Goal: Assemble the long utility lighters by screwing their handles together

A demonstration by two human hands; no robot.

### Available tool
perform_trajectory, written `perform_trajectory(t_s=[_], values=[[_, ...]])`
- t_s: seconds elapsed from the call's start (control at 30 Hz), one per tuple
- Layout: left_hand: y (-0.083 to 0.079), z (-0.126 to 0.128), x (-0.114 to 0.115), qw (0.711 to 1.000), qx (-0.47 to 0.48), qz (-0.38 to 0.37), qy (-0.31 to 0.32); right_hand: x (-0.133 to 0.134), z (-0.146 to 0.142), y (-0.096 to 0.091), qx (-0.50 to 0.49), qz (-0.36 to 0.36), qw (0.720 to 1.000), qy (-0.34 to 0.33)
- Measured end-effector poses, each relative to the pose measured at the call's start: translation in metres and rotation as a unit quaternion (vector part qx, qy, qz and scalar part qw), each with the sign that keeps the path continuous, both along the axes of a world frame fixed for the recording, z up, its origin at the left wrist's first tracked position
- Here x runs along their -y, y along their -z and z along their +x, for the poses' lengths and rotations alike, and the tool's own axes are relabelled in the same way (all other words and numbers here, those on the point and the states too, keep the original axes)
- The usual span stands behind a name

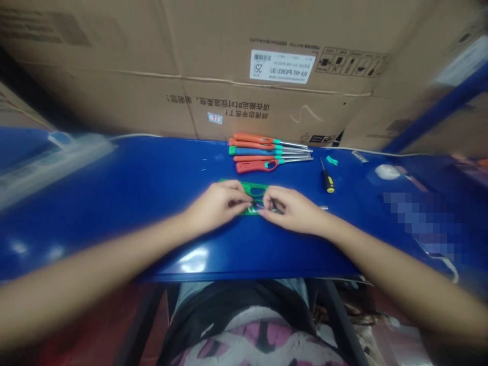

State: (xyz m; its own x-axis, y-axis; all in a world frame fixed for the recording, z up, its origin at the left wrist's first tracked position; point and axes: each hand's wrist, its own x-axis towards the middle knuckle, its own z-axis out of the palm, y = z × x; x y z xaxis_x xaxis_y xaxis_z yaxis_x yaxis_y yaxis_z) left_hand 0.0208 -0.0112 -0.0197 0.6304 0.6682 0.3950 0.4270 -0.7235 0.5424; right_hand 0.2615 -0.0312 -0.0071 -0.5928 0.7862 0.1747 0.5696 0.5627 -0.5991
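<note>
From the head view, the green lighter shell (254,190) lies flat on the blue worktop (133,198) between the left hand (218,204) and the right hand (293,209), both pinching its near edge, fingertips almost meeting, with the orange lighters (263,151) behind.

The left hand (217,203) and the right hand (293,208) cover most of the green casing (254,189) at the frame's centre; only its upper edge and loop show. The small dark part between the fingers (240,195) is too small to tell (gripped or merely pressed, unclear). A pixelated patch (423,223) masks the right side of the table (152,203). At the upper left, a pale object (57,157) is smeared by blur. Both forearms run off the lower corners.
</note>
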Motion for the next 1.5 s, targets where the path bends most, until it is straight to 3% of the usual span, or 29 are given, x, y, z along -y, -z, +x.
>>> perform_trajectory(t_s=[0.4, 0.77, 1.5], values=[[-0.0076, -0.0047, 0.0019, 0.998, -0.045, 0.046, 0.009, 0.0024, -0.0020, -0.0019, 0.016, 0.005, 1.000, 0.017], [-0.0034, -0.0029, 0.0058, 0.998, -0.037, 0.058, 0.014, 0.0016, -0.0020, 0.0004, 0.047, 0.031, 0.998, 0.022], [-0.0001, 0.0005, 0.0027, 0.993, 0.059, -0.095, -0.030, 0.0023, -0.0003, -0.0011, 0.012, -0.008, 1.000, 0.014]])
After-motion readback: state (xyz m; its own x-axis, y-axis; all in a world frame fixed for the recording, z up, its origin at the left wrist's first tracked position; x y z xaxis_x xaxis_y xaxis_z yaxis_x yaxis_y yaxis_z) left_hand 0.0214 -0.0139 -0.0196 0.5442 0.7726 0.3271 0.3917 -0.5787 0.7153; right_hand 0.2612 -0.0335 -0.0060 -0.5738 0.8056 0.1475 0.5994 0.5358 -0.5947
